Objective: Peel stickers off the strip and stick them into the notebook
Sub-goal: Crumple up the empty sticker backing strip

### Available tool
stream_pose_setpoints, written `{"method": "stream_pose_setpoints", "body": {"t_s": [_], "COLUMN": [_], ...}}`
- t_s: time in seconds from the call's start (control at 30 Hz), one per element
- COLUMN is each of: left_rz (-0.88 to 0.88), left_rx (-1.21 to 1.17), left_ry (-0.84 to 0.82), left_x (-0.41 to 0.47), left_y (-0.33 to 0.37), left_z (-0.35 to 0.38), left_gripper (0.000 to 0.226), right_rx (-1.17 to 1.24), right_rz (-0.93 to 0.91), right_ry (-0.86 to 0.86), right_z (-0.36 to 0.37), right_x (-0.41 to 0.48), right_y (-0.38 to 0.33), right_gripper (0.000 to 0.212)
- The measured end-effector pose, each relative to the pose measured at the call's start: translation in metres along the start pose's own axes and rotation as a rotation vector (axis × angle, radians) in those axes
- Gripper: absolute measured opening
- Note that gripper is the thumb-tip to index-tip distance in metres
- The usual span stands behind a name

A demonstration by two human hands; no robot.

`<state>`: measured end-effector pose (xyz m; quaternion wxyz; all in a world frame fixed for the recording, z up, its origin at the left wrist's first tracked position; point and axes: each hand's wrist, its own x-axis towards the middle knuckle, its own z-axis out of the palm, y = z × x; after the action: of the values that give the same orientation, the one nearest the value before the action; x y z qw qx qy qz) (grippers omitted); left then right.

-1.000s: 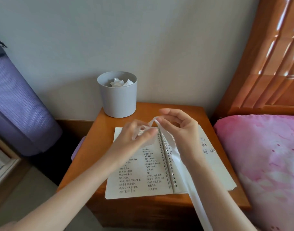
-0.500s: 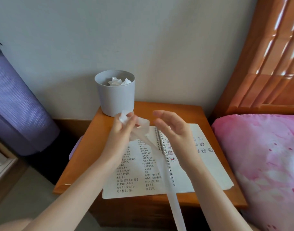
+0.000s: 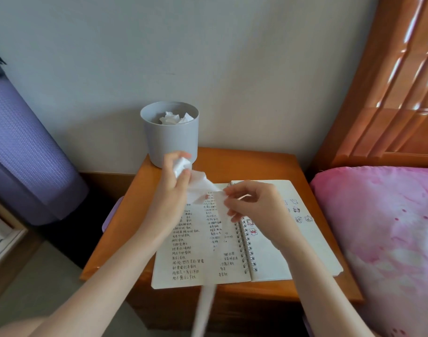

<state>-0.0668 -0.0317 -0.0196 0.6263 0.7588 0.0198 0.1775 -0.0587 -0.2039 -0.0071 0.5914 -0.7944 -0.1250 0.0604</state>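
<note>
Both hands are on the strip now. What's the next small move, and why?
Probably tear off the seemingly spent backing. The left hand grips a crumpled wad of strip right by the grey bin, which already holds crumpled paper, while the right hand pinches the strip over the notebook.

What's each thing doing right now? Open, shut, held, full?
Spiral-bound white notebook, open flat on the wooden nightstand.
Long white sticker strip, held up by both hands, tail hanging past the nightstand edge.
Left hand, grips the strip's crumpled end.
Right hand, pinches the strip.
Round grey bin, upright, crumpled white paper inside.
Small cartoon stickers, stuck on the right page.
</note>
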Motion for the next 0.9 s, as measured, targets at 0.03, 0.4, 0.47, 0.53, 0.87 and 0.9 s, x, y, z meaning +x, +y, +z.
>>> {"method": "stream_pose_setpoints", "body": {"t_s": [0.03, 0.4, 0.47, 0.53, 0.87, 0.9], "left_rz": [0.003, -0.249, -0.224, -0.194, -0.064, -0.055], "left_rx": [0.059, -0.189, -0.136, -0.114, -0.127, -0.113], "left_ry": [-0.052, -0.323, -0.301, -0.245, 0.033, 0.038], "left_x": [-0.005, -0.021, -0.020, -0.019, -0.008, -0.008], "left_y": [0.000, 0.001, 0.002, 0.002, 0.010, 0.010], "left_z": [0.002, 0.016, 0.014, 0.013, 0.011, 0.010], "left_gripper": [0.026, 0.038, 0.024, 0.016, 0.028, 0.029], "right_rx": [0.051, 0.064, -0.033, -0.038, -0.044, -0.038], "right_rz": [-0.026, -0.211, -0.233, -0.245, 0.195, 0.189], "right_ry": [0.072, 0.246, 0.266, 0.244, -0.310, -0.295], "right_z": [0.001, 0.014, 0.011, 0.010, 0.010, 0.010], "right_x": [0.001, 0.003, 0.005, 0.006, -0.007, -0.006], "right_y": [0.000, 0.002, 0.004, 0.005, 0.004, 0.004], "right_gripper": [0.012, 0.022, 0.024, 0.024, 0.019, 0.015]}}
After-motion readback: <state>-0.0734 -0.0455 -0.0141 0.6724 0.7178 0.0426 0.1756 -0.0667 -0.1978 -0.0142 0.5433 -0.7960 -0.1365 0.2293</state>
